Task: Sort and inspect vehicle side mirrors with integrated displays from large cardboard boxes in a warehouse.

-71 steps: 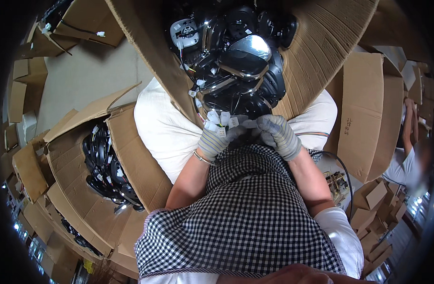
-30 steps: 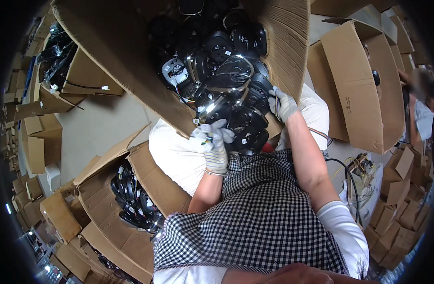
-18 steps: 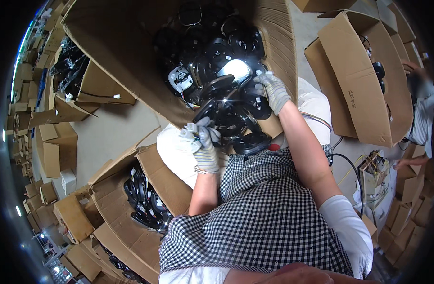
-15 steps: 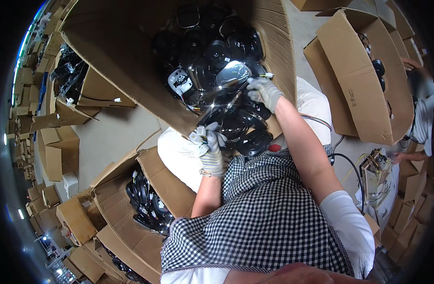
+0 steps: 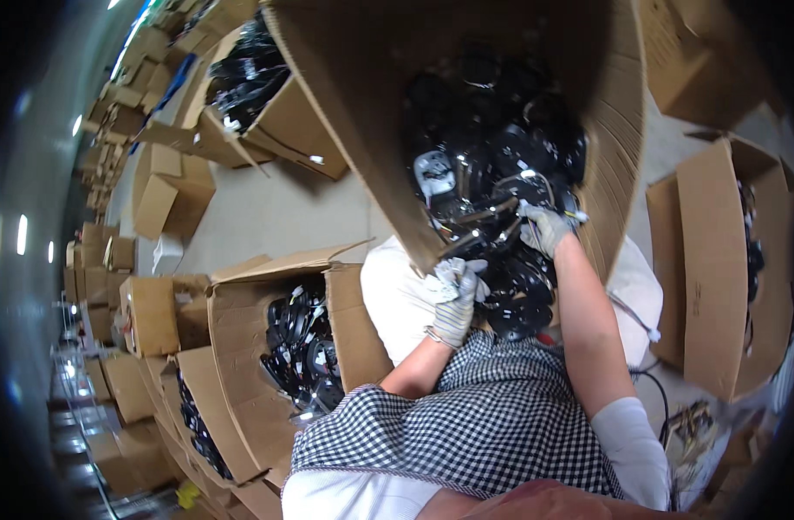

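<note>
A tall open carton [image 5: 621, 173] stands before me with its mouth toward me. Heaped inside are black glossy rounded parts [image 5: 517, 152] with bright rims and thin cables; they look like vehicle mirrors. My gloved right hand [image 5: 546, 230] is closed on the edge of one such mirror [image 5: 525, 184] in the heap, with a small white plug [image 5: 575, 216] sticking out beside the fingers. At the carton's near left corner, my gloved left hand [image 5: 456, 299] is closed around a white connector [image 5: 440, 279], partly hidden by the fingers. A white-faced part [image 5: 434, 172] lies at the heap's left side.
On my left, an open carton [image 5: 232, 364] holds more black cabled parts [image 5: 302, 347]. Further off stands a carton [image 5: 297, 130] with black wrapped pieces. To my right is another open carton [image 5: 705, 260] with black parts. Dark cables [image 5: 661, 390] trail on the floor near my right side.
My view has turned, so the carton and both hands appear farther right and lower. The mirror by my right hand no longer shows its bright face. Both hands keep their grip.
</note>
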### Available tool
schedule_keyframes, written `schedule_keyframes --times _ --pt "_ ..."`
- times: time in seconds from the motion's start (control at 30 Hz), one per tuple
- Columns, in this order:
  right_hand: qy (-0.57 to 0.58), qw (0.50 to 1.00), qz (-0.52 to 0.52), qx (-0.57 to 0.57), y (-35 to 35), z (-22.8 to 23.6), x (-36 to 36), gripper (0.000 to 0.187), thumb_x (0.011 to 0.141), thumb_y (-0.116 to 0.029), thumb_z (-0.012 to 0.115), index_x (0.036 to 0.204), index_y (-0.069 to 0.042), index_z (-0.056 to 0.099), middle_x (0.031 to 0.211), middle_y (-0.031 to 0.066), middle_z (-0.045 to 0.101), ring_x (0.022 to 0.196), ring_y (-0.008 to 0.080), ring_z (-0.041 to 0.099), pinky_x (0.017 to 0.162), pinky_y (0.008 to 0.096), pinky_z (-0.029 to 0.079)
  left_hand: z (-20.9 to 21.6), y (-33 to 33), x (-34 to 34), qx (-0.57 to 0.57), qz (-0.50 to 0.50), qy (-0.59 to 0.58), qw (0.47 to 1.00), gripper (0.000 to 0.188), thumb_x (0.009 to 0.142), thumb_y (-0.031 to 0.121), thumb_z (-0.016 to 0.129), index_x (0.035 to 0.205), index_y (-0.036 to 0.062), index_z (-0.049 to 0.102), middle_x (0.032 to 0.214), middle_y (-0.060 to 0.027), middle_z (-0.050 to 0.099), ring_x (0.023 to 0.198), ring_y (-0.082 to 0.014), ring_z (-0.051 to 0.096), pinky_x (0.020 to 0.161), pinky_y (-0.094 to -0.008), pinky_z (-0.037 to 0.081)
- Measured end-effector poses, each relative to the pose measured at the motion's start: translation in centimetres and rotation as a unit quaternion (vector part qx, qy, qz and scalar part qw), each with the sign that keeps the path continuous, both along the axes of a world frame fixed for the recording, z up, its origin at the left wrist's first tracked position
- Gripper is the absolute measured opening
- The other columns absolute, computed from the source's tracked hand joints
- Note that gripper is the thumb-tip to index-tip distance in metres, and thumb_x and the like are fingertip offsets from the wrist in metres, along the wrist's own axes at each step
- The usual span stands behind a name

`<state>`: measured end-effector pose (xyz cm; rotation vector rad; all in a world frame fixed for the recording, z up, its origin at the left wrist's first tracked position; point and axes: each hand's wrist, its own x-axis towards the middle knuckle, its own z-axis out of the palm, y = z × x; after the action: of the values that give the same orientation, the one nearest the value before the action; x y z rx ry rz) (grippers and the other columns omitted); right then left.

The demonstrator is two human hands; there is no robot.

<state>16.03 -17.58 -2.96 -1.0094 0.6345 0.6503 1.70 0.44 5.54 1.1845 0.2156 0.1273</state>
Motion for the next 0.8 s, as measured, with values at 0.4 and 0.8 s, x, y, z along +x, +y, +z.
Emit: schedule_keyframes --times 0.4,0.8 --pt "-0.310 0.938 -0.122 -0.095 -1.3 2.0 -2.3 0.032 0.088 -0.035 0.055 0.091 -0.004 0.062 0.069 -0.0002 0.053 0.054 0.0075 0.046 0.049 0.0203 0.038 0.2 0.9 -0.6 0.036 0.004 0.014 0.999 0.036 0.087 0.028 0.061 0.098 -0.0063 0.056 0.065 -0.0043 0.054 0.056 -0.0085 0.052 0.052 -0.0202 0.041" --pt "-0.504 0.585 0.336 -0.539 1.8 0.8 -13.5 0.016 0.079 -0.014 0.051 0.088 -0.006 0.062 0.084 0.0140 0.058 0.078 0.0308 0.058 0.066 0.0417 0.048 -0.2 -1.3 2.6 0.480 -0.201 -0.214 0.827 0.040 0.087 0.011 0.047 0.126 0.0054 0.047 0.128 -0.0107 0.050 0.114 -0.0307 0.050 0.101 -0.0380 0.037"
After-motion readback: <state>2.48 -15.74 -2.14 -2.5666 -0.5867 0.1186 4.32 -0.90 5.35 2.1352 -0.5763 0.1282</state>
